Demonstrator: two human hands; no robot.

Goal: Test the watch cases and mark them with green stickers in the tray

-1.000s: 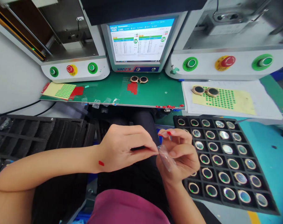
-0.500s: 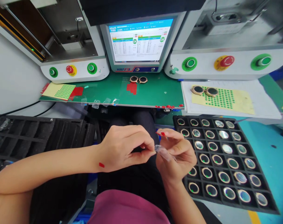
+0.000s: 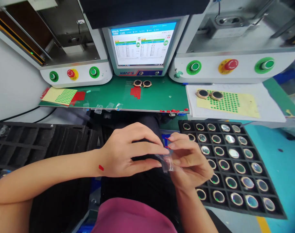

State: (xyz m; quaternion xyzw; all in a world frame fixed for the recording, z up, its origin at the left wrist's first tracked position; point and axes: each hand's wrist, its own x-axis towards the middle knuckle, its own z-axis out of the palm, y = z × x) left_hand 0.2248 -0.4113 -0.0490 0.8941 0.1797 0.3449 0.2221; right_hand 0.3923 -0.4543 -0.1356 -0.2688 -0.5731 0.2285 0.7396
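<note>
A crumpled piece of clear plastic film (image 3: pixel 168 162) is pinched between the thumb and fingers of my right hand (image 3: pixel 192 161). Small red stickers (image 3: pixel 170 146) cling to the fingertips of that hand. My left hand (image 3: pixel 132 150) meets it from the left, its index finger and thumb parted, the tips at the edge of the film. Another red sticker (image 3: pixel 101 167) lies on my left wrist. Both hands are above my lap, between the bench and my body.
A black tray (image 3: pixel 255 207) of round watch cases stands at right; dark trays (image 3: pixel 35 142) are stacked at left. The green bench (image 3: pixel 157 97) carries two watch cases (image 3: pixel 142 83), red stickers and film scraps. Two more cases (image 3: pixel 209 94) rest on a yellow sticker sheet (image 3: pixel 249 106). Behind stands a monitor (image 3: pixel 142 45).
My left thumb and index finger have parted from their pinch on the film. The left fingers have shifted right, over the film. The right hand has moved slightly right, still holding it.
</note>
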